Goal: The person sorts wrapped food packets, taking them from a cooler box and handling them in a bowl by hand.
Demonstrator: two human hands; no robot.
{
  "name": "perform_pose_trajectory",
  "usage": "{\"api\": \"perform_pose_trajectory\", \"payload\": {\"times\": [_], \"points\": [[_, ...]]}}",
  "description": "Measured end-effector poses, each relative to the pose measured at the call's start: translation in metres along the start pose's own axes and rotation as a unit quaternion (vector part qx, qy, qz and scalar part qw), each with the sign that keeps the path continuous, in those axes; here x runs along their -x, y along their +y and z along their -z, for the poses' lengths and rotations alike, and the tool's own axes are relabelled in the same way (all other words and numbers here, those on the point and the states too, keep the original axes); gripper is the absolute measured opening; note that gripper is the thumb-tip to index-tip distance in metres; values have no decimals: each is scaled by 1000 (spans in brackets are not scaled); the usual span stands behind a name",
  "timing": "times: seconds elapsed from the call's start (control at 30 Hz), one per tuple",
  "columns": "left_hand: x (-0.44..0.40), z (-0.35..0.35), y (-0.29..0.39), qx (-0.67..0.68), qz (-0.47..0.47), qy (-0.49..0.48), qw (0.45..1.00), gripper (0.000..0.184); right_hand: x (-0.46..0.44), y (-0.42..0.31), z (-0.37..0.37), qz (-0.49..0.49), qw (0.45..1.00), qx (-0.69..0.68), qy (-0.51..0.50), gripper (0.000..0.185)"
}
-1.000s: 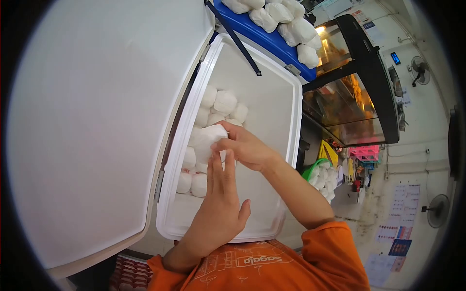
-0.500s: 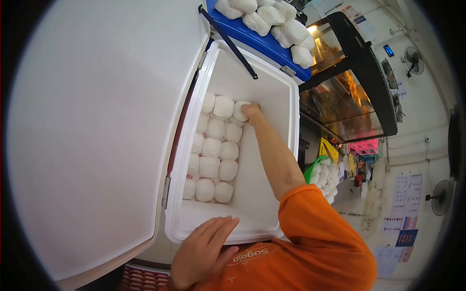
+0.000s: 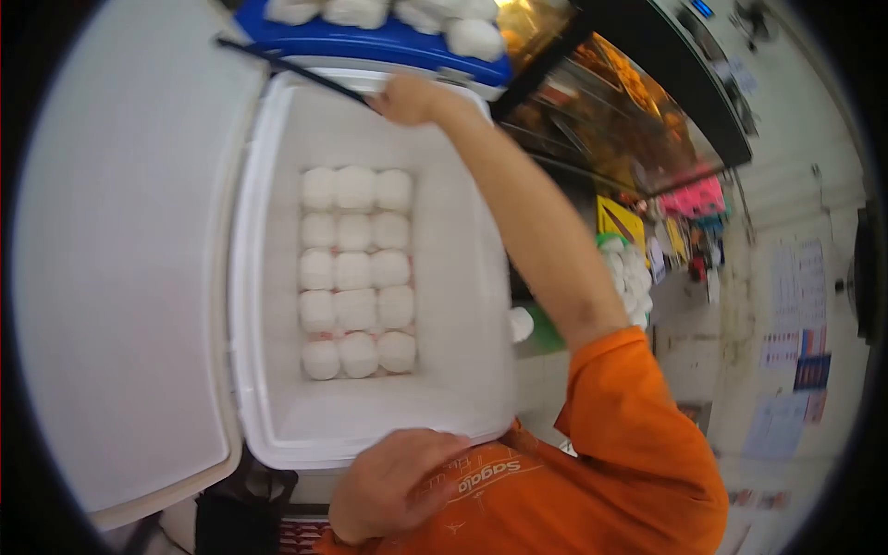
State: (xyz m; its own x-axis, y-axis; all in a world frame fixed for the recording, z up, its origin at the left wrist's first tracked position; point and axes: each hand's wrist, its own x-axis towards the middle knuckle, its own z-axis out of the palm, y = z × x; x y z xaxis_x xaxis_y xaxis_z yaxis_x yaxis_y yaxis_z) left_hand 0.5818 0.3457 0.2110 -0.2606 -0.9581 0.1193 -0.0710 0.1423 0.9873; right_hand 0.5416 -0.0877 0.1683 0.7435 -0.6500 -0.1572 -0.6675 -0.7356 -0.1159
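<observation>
A white cooler box stands in front of me with its large white lid swung open to the left. Inside, white, rounded wrapped bundles lie in neat rows on the bottom. My right hand is over the far rim, its fingers closed around the end of a black lid stay that runs up to the lid. Near the front rim, close to my shirt, my left hand is held with the thumb apart from the fingers, blurred, with nothing seen in it.
Behind the cooler, a blue lid carries more white bundles. A lit glass display case stands at the far right. Beside it are a green container and white pieces. Papers hang on the wall.
My right hand has left the bundle at the far corner inside the cooler and risen to the lid stay, which now tilts flatter. My view has shifted over the cooler. My left hand stays low.
</observation>
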Motion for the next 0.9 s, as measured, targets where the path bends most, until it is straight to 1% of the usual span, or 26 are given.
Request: {"api": "perform_pose_trajectory", "payload": {"times": [0.03,0.07,0.1,0.13,0.17,0.2,0.23,0.27,0.3,0.33,0.37,0.4,0.43,0.47,0.5,0.53,0.57,0.63,0.73,0.77,0.83,0.9], "points": [[-13,-13,1,45,-32,-60,997,44,46,-11,57,68,988,-12,135,41],[-24,-26,2,81,-55,-125,987,43,92,-9,93,71,959,-67,268,38],[-34,-41,2,120,-80,-192,971,42,162,29,117,65,929,186,315,30],[-48,-57,2,163,-105,-263,945,42,238,50,134,82,915,130,372,27],[-63,-74,4,166,-148,-302,927,42,315,72,150,106,895,75,427,25],[-78,-93,7,170,-190,-334,907,44,378,85,143,66,851,-151,499,32],[-93,-114,9,175,-229,-359,888,46,442,98,137,72,722,-370,580,41],[-103,-134,8,170,-210,-384,883,46,497,124,106,-61,703,-363,609,38],[-117,-155,13,158,-187,-406,880,47,549,159,68,-188,666,-355,628,36],[-133,-176,17,140,-160,-426,879,47,593,206,4,-300,667,-299,613,29],[-153,-203,15,112,-107,-418,895,45,638,253,-75,-469,654,-261,534,33],[-175,-235,6,84,-50,-412,906,43,686,292,-168,-591,723,-131,334,44],[-195,-268,-9,57,56,-365,928,45,698,294,-228,-627,697,-198,287,53],[-216,-306,-34,28,155,-303,940,47,699,288,-261,-637,676,-227,293,60],[-239,-349,-85,-72,96,-228,966,53,694,284,-273,-665,659,-206,285,65],[-267,-385,-121,-206,32,-187,960,52,693,278,-279,-695,639,-191,269,70],[-290,-422,-152,-237,-35,-151,959,63,698,278,-283,-689,647,-213,248,73],[-319,-489,-220,-420,-71,-154,892,84,706,290,-280,-669,664,-252,218,80],[-336,-545,-223,-534,79,-189,820,96,724,302,-269,-605,737,-280,116,82],[-337,-549,-223,-539,84,-173,820,85,729,303,-265,-581,754,-285,116,81],[-338,-539,-228,-487,81,-149,857,83,739,298,-260,-537,783,-294,112,80],[-334,-531,-225,-421,71,-135,894,81,739,292,-256,-499,817,-256,138,78]]}}
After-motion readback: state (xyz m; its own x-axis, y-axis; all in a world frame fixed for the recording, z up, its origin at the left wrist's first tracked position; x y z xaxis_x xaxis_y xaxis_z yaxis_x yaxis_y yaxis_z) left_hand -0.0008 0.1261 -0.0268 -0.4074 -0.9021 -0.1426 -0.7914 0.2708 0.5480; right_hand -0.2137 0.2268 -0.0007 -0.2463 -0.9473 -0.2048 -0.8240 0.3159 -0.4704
